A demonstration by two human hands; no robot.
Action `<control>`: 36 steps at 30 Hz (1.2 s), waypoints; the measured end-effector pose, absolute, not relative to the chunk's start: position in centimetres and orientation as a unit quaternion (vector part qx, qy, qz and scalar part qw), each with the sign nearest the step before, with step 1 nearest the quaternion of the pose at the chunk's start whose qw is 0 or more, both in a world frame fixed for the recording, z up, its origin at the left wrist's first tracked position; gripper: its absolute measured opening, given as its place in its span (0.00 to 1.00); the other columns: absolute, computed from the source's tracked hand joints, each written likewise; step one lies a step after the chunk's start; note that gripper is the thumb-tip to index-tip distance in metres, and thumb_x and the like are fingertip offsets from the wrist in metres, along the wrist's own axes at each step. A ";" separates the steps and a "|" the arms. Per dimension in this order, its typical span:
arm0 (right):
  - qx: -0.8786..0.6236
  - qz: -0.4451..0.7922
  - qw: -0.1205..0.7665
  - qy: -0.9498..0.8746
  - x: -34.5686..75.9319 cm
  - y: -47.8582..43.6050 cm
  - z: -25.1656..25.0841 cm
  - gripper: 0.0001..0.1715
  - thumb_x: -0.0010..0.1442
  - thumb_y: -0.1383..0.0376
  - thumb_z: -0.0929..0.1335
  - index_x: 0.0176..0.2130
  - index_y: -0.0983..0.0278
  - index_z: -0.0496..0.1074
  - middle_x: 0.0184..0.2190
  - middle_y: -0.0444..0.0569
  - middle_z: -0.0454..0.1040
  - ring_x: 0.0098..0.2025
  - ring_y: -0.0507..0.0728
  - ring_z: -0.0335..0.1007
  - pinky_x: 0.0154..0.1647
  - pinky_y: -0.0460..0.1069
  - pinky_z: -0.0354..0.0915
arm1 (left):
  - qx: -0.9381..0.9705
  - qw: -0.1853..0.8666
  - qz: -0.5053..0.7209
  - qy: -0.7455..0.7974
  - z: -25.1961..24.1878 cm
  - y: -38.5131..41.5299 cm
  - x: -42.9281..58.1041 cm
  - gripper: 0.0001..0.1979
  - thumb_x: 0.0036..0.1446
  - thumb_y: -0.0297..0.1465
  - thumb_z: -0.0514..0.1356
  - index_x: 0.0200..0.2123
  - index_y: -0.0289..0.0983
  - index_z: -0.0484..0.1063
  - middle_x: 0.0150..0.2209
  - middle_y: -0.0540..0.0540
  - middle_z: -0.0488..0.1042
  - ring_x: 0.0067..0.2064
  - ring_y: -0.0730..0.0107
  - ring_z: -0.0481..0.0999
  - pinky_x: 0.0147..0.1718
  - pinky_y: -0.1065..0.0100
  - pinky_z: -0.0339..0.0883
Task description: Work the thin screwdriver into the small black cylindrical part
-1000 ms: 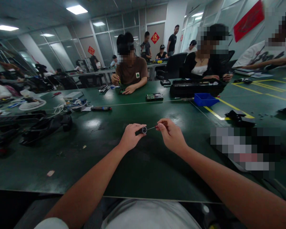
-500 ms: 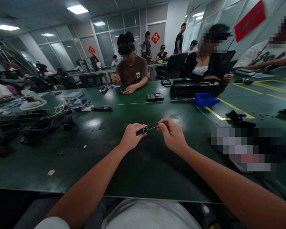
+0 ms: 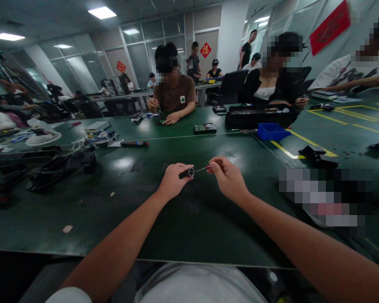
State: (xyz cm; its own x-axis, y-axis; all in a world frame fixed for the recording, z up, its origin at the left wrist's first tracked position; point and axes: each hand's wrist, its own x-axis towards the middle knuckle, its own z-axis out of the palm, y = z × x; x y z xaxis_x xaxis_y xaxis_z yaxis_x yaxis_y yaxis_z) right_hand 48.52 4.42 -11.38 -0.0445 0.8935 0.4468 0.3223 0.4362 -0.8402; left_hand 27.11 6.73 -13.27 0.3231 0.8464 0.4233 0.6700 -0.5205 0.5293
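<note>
- Watching from afar, I see the left hand (image 3: 173, 182) clamped on the black tube (image 3: 191, 172), thumb and fingers around it, its ringed end facing right.
- With the right hand (image 3: 228, 179) I pinch the driver (image 3: 201, 169) at its reddish handle.
- The driver's thin shaft points to the tube's end; I cannot tell whether it enters.
- Beyond my hands, a board (image 3: 205, 127) and a blue bin (image 3: 271, 134) rest on the green table (image 3: 189, 229).
</note>
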 end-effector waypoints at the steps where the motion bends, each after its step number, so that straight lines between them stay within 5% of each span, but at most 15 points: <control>1: -0.457 0.278 0.525 -0.662 48.5 4.5 -11.4 0.14 0.67 0.55 0.63 0.41 0.61 0.70 0.33 0.49 0.79 0.37 0.58 0.79 0.39 0.54 0.71 | 0.801 0.130 0.342 0.475 -13.2 6.7 27.1 0.20 0.56 0.29 0.68 0.52 0.44 0.75 0.48 0.46 0.77 0.51 0.59 0.73 0.53 0.54 0.63; 36: -0.450 0.352 0.539 -0.618 48.3 5.3 -11.9 0.14 0.64 0.55 0.65 0.40 0.63 0.71 0.32 0.49 0.78 0.34 0.56 0.76 0.40 0.55 0.73 | 0.785 0.127 0.345 0.499 -13.4 6.8 27.1 0.21 0.55 0.29 0.68 0.52 0.45 0.76 0.48 0.45 0.76 0.51 0.58 0.73 0.54 0.53 0.64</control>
State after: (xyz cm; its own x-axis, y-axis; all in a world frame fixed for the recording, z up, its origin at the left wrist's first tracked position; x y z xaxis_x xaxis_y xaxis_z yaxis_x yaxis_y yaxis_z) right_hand 48.26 5.30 -11.88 -0.0129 0.9368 0.3496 0.1763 0.3462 -0.9214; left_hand 27.10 6.80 -13.37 0.2638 0.8711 0.4142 0.6955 -0.4693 0.5441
